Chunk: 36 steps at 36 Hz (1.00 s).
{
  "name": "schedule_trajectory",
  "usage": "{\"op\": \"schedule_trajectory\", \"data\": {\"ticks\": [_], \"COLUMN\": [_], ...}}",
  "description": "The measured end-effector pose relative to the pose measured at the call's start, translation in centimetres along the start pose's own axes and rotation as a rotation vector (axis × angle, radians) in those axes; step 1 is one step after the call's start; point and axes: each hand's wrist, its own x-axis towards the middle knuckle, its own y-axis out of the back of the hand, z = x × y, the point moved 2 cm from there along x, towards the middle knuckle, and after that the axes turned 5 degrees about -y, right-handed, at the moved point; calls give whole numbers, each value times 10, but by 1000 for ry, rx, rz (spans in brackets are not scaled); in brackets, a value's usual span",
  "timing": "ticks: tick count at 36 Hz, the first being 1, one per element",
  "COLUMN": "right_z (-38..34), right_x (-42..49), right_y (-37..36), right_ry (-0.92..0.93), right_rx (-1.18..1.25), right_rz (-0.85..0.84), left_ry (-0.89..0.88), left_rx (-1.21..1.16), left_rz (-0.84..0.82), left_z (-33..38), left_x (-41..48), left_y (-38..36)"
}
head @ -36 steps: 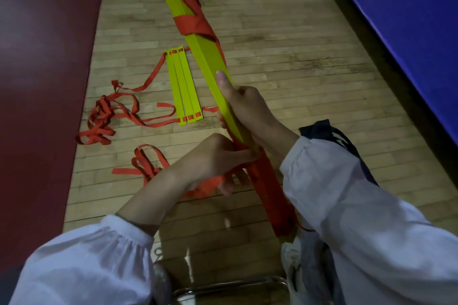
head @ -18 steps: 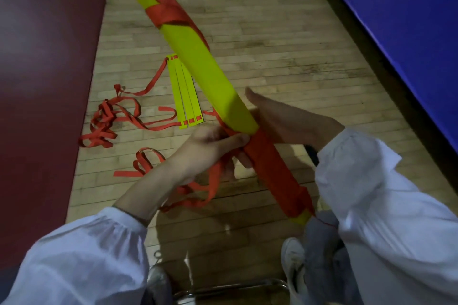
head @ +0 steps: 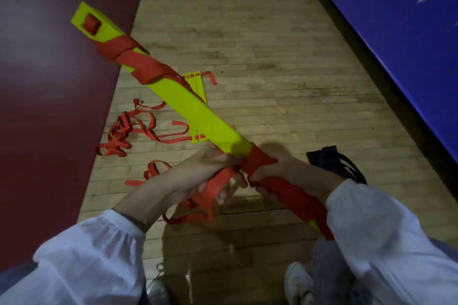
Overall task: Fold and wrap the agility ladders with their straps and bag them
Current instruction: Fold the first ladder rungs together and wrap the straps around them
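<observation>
Ladder bundle [head: 198,116]: stacked yellow rungs held as one long bar, slanting from 10 o'clock, far end, to 4 o'clock, near end; raised off the wood floor [head: 285,62], probably so the strap can pass all the way round.

Right hand [head: 285,171]: fingers closed around the wrapped near section of the bundle; it appears to serve as the anchor, keeping the rungs stacked and the finished turns tight.

Left hand [head: 198,176]: fingers curled narrowly on the red strap [head: 215,188] just beside the edge of the near wrap; judged to be feeding the next turn under tension.

Strap tail: hangs in a loose loop below the hands, toward 6 o'clock; slack left to wind.

Far wrap [head: 138,64]: red turns near the 10 o'clock end; the middle of the bar is bare yellow.

Second ladder [head: 198,82]: flat on the floor behind the bundle, its loose red straps [head: 128,129] spread toward 9 o'clock; not yet wrapped.

Dark bag [head: 332,161]: on the floor at 3 o'clock, near the right wrist, within reach for bagging.
</observation>
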Motion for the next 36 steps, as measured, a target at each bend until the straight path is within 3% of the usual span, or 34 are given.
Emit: {"op": "schedule_trajectory", "data": {"ticks": [6, 14, 18, 28, 31, 36], "right_z": [12, 10, 9, 7, 5, 0], "right_x": [19, 25, 25, 24, 19, 15], "right_y": [-3, -3, -7, -6, -8, -4], "right_ry": [65, 163, 175, 193, 206, 69], "right_rx": [-51, -87, -153, -312, -246, -7], "right_rz": [178, 375, 375, 376, 316, 166], "left_ry": [187, 146, 40, 18, 17, -17], "left_rx": [-340, -195, -102, -27, -3, 35], "left_rz": [96, 144, 221, 410, 422, 412], "left_z": [-2, 5, 3, 1, 1, 2], "left_x": [11, 19, 16, 19, 19, 19], "left_y": [14, 16, 12, 5, 8, 12]}}
